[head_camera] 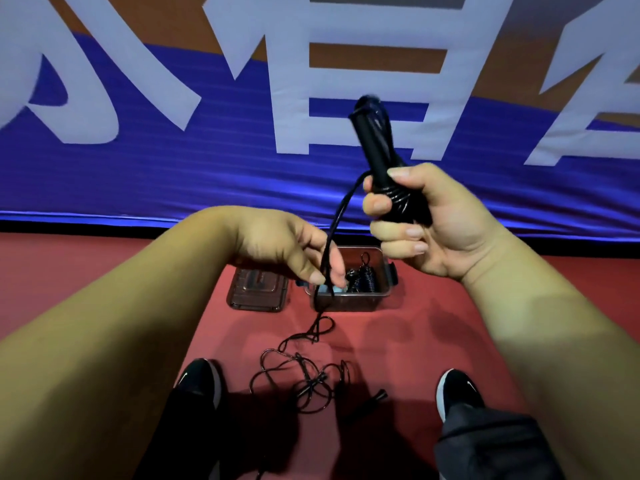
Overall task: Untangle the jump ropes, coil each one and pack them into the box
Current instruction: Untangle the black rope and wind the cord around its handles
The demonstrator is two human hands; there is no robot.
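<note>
Where the rope now lies: we find the jump rope (337,216) strung from right of centre down to lower centre, ending in a loose tangle (301,379) on the red floor (433,323) between the shoes (199,379).
Right hand (426,223): fingers clamped round the black handle (375,143), which stands upright, upper right of centre; one grip or two, we cannot tell.
Left hand (294,251): centre frame, fingers pinched together on the hanging rope, in front of the box.
Box (360,302): centre frame, open, a coiled rope (363,278) inside; the lid (258,289) lies just left of it.
Handling: we judge the rope light, limp and springy, apt to kink and re-knot. The handle looks rigid and sturdy.
Hold: we advise anchoring at the handle and running the rope through a light sliding pinch.
Risk: pulling hard would likely tighten the tangle.
</note>
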